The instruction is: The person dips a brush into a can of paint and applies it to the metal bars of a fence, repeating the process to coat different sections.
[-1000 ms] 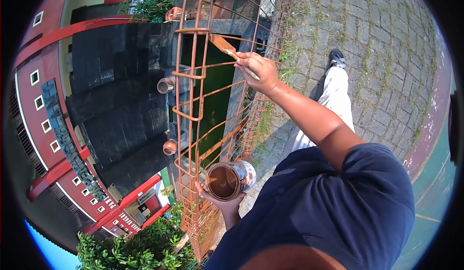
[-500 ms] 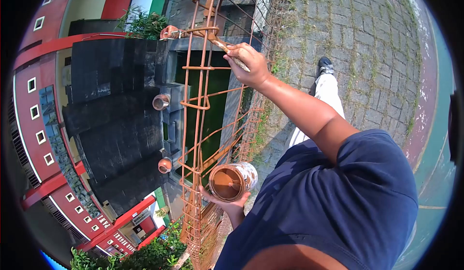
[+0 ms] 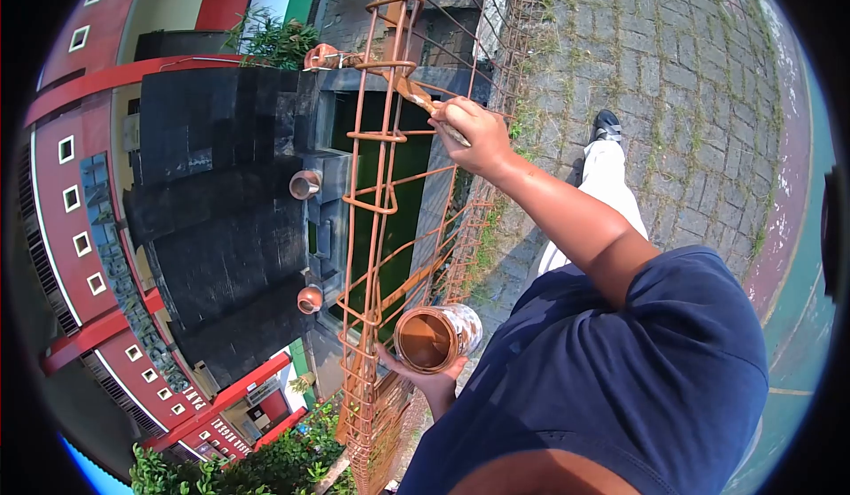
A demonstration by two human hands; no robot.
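1. At one o'clock, the right hand [image 3: 478, 136] covers the middle of the handle of the brush [image 3: 416, 95]; whether its bristles touch the rusty bars [image 3: 376, 136] is unclear.
2. At six o'clock, the can [image 3: 428, 340] hides part of the left hand [image 3: 429, 380]; its smeared markings are too small to read.
3. The bars run off the top edge at twelve o'clock.
4. Near three o'clock, the shirt [image 3: 620, 353] hides the upper trousers [image 3: 611, 185].
5. Toward seven o'clock, the bottom edge crops the shrub [image 3: 283, 451].

Brown paint [image 3: 425, 343], white-and-brown blotched can [image 3: 466, 325]
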